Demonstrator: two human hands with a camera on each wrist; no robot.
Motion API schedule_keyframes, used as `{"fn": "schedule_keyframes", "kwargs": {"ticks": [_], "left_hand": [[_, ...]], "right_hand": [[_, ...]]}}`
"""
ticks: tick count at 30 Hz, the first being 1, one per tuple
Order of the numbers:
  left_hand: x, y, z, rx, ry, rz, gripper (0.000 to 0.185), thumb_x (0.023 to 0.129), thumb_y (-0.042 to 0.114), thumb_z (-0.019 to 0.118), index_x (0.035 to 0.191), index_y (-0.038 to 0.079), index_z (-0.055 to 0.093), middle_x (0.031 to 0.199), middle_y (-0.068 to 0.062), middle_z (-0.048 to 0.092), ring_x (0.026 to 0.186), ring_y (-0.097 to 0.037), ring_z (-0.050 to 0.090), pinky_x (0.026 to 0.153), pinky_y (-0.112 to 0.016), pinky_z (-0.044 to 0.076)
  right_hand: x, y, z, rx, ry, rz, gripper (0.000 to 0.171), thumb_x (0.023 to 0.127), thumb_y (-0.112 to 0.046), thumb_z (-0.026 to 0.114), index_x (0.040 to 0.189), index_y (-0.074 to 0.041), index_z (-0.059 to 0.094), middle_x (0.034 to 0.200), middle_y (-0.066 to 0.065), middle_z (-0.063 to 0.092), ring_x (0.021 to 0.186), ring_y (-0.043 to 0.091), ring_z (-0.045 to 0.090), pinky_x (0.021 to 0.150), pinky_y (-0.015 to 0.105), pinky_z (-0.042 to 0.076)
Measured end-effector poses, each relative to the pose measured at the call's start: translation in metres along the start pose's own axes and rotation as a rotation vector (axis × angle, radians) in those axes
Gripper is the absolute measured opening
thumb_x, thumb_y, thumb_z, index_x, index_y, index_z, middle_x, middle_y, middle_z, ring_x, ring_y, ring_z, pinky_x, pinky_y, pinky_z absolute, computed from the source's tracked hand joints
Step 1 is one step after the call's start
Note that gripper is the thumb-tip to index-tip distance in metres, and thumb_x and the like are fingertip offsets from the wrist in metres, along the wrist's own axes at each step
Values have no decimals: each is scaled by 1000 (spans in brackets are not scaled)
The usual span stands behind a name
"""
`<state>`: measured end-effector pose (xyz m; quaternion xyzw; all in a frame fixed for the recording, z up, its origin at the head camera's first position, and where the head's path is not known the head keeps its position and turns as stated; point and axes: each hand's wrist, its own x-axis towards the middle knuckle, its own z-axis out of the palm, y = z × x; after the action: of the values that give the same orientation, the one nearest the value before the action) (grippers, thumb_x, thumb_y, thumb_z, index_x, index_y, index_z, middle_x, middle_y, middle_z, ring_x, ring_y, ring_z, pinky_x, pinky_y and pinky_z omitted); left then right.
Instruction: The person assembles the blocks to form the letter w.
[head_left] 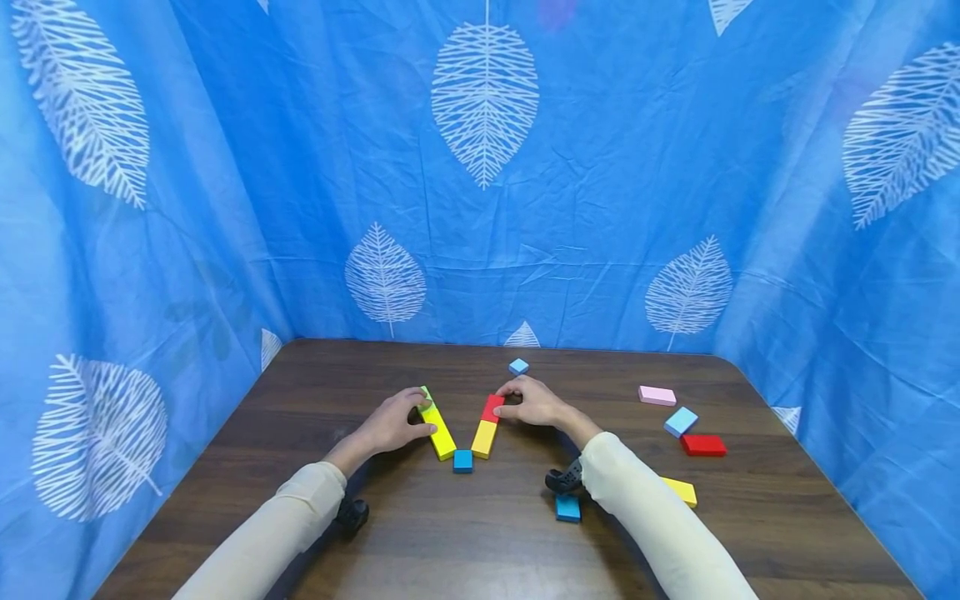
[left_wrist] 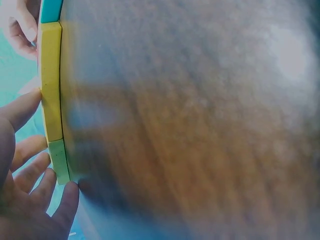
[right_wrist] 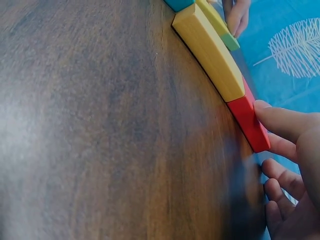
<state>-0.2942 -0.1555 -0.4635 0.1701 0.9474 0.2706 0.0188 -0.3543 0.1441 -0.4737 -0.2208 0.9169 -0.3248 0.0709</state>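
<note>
The left hand [head_left: 390, 421] is touching a yellow piece [head_left: 441, 437] with its thumb, loosely bent fingers resting by a lime-green block [left_wrist: 59, 162]; the right hand [head_left: 536, 402], also relaxed, is touching a red block [head_left: 492, 406]. Between and nearer than the hands, a golden-yellow block [head_left: 484, 439] and blue block [head_left: 462, 462] are lying on the worktop [head_left: 480, 542]. They're probably behaving as light, rigid, easily sliding pieces, their long sides offering the surest hold.

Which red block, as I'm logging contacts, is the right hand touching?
The red block set against a yellow block; the other red block lies untouched, farther right.
</note>
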Motion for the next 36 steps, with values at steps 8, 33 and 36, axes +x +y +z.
{"fn": "schedule_keyframes", "kwargs": {"ticks": [8,33,36], "left_hand": [[1,1,-2,0,-3,10,51,93,22,81,134,-2,62,149,-21,51,129,-38,54,107,-49,47],[6,7,-5,51,-39,-21,53,91,24,82,134,0,63,143,-20,52,124,-35,54,106,-49,48],[6,9,-6,51,-42,-23,53,91,24,82,133,-1,63,143,-20,52,123,-35,54,106,-49,48]], "right_hand": [[0,-1,-2,1,-6,-4,35,93,-34,79,118,-11,75,121,6,62,108,26,57,99,49,49],[-2,0,-3,19,-20,-26,38,94,-34,77,123,-9,73,120,6,62,108,26,57,99,49,49],[-1,0,-6,25,-33,-39,38,96,-33,75,125,-8,72,119,6,64,110,27,58,100,49,49]]}}
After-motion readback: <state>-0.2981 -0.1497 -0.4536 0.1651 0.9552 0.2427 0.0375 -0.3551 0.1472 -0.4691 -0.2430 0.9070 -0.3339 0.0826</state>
